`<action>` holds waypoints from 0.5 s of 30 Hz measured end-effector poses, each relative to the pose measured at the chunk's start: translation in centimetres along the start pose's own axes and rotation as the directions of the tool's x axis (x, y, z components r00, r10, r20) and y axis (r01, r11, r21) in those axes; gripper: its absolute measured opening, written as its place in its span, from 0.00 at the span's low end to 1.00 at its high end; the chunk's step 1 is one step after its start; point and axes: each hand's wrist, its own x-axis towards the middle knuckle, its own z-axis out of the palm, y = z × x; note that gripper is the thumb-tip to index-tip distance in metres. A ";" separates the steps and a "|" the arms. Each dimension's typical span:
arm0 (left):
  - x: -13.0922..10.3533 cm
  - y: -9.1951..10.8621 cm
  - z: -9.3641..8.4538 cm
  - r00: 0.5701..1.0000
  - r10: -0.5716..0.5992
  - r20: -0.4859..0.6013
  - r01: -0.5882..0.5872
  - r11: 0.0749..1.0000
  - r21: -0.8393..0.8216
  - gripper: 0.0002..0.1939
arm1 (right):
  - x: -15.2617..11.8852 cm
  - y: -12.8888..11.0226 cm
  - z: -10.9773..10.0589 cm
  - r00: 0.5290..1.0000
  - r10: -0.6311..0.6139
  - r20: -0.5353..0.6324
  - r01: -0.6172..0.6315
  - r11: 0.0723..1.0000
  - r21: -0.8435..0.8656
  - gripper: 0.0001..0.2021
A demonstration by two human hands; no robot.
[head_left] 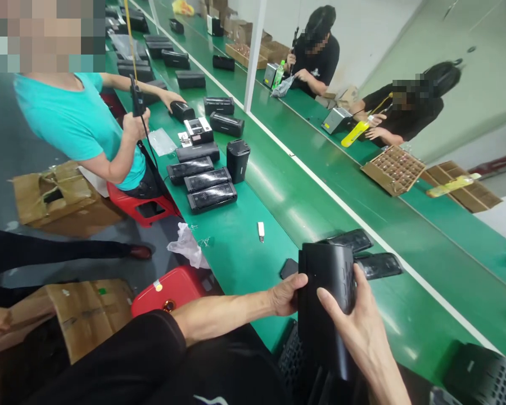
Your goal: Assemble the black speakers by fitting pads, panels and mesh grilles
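Observation:
Between my two hands is a black plastic housing (322, 315), tilted, with slots along one side. On its left edge lies my left hand (289, 295), thumb on the front face and the other fingers hidden behind it. My right hand (358, 320) grips the other side, thumb across the front and fingers around the slotted edge. Behind the housing, two flat black panels (379, 265) lie on the green table (253, 270). A dark flat piece (289, 269) sits just beyond my left hand. More black parts with perforated grilles (293, 351) are below, partly covered by the housing.
A small white-handled tool (261, 231) lies farther up the table. Several black units (213, 196) stand beside a co-worker in a turquoise shirt (76, 124), who holds a corded driver (137, 101). Another grille unit (480, 374) is at lower right. A red stool (168, 295) stands left.

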 end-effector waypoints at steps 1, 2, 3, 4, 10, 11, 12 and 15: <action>0.1 0.0 -0.1 1.000 -0.009 -0.008 0.009 1.000 0.003 0.48 | 0.1 0.1 0.0 1.000 0.014 0.010 -0.014 1.000 0.008 0.57; 0.2 0.0 -0.1 1.000 -0.018 -0.015 0.018 1.000 0.005 0.48 | 0.1 0.2 -0.1 0.999 0.032 0.022 -0.033 0.999 0.021 0.58; 0.2 0.0 -0.2 0.999 -0.030 -0.022 0.030 1.000 0.007 0.48 | 0.2 0.3 -0.1 0.998 0.053 0.037 -0.055 0.998 0.038 0.59; 0.2 0.1 -0.2 0.999 -0.043 -0.028 0.043 0.999 0.008 0.47 | 0.2 0.4 -0.1 0.996 0.075 0.054 -0.079 0.995 0.056 0.60; 0.6 0.2 -0.3 0.993 -0.120 -0.007 0.120 0.993 0.003 0.47 | 0.5 0.1 0.2 0.980 0.161 0.116 -0.172 0.981 0.091 0.61; 0.7 0.2 -0.4 0.991 -0.136 -0.007 0.136 0.991 -0.002 0.46 | 0.8 0.1 0.2 0.978 0.170 0.121 -0.182 0.979 0.094 0.61; 0.8 0.1 -0.5 0.989 -0.149 -0.011 0.149 0.989 -0.009 0.46 | 1.0 0.1 0.1 0.975 0.177 0.135 -0.191 0.976 0.101 0.60; 0.8 0.0 -0.5 0.989 -0.139 -0.046 0.138 0.990 -0.029 0.44 | 1.0 0.9 -0.6 0.962 0.155 0.223 -0.194 0.968 0.162 0.56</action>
